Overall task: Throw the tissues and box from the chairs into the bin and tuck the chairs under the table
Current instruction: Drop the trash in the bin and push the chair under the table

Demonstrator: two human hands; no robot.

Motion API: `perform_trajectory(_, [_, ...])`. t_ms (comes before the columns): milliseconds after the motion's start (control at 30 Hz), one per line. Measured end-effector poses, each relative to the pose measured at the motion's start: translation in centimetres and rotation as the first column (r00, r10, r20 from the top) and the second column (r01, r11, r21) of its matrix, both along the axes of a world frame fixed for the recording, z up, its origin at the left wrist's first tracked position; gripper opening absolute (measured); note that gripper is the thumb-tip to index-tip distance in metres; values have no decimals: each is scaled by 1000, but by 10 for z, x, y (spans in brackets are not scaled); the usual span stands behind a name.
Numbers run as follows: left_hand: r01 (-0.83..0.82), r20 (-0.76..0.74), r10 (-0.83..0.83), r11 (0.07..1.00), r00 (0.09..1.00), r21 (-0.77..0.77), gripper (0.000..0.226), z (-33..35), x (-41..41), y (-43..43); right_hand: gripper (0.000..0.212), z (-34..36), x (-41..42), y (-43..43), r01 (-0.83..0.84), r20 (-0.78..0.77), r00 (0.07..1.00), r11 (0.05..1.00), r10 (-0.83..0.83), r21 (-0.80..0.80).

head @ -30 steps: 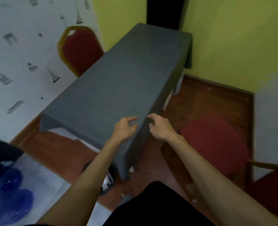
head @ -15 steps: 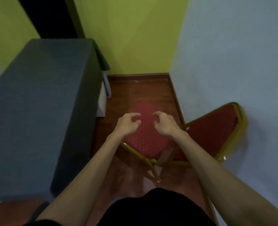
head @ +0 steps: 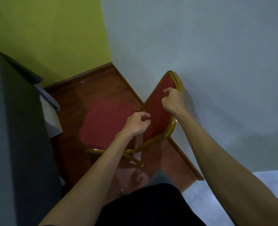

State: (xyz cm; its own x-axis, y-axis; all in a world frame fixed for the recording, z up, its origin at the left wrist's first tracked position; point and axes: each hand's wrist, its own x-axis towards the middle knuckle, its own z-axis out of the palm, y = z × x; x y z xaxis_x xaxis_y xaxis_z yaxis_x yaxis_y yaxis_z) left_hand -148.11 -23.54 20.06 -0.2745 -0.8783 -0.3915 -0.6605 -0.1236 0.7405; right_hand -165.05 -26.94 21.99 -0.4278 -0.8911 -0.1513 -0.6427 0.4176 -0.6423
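**Hands at the chair back, chair out in the corner**

The chair stands on the wooden floor between the table on the left and the pale wall on the right, its seat bare and clear of the table's edge. A strip of open floor separates the seat from the hanging tablecloth. The backrest leans close to the wall; whether it touches cannot be told.

The right hand is at the top of the backrest, fingers loosely curled, not clearly gripping the gold frame. The left hand hovers in front of the lower backrest, fingers half curled and holding nothing.

The chair's rear legs are hidden behind the arms. The table's near end is cut off by the frame. No bin is in view.
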Motion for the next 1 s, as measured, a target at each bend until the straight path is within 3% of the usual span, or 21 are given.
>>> perform_trajectory(133, [41, -7, -41, 999, 999, 16, 41, -3, -31, -4, 48, -12, -13, -3, -7, -86, 996, 991, -4, -137])
perform_trajectory(300, [78, -48, -75, 995, 996, 64, 64, -14, -94, -7, 57, -20, -40, -32, -11, -18, 1000, 982, 8, -189])
perform_trajectory(433, [-100, 10, 100, 992, 995, 75, 90, -29, -149, -4, 55, -28, -80, -51, -47, 243, 969, 998, 53, -28])
perform_trajectory(533, [-192, 53, 190, 981, 980, 39, 92, -43, -165, -8, 49, -32, -92, -73, -32, 413, 911, 997, -1, 74])
perform_trajectory(633, [-278, 31, 278, 960, 960, 6, 97, -52, -169, -3, 67, -45, -104, -101, -48, 600, 797, 982, -74, 184])
perform_trajectory(700, [-325, -7, 325, 944, 946, -47, 99, -56, -170, 4, 77, -57, -111, -118, -103, 595, 802, 969, -53, 225])
perform_trajectory(833, [-386, -39, 385, 914, 922, -127, 96, -51, -162, 0, 70, -70, -105, -141, -191, 502, 863, 958, 60, 213])
perform_trajectory(1000, [-455, 6, 459, 881, 888, -131, 95, -44, -131, -8, 69, -56, -61, -145, -313, 520, 834, 934, 183, 174])
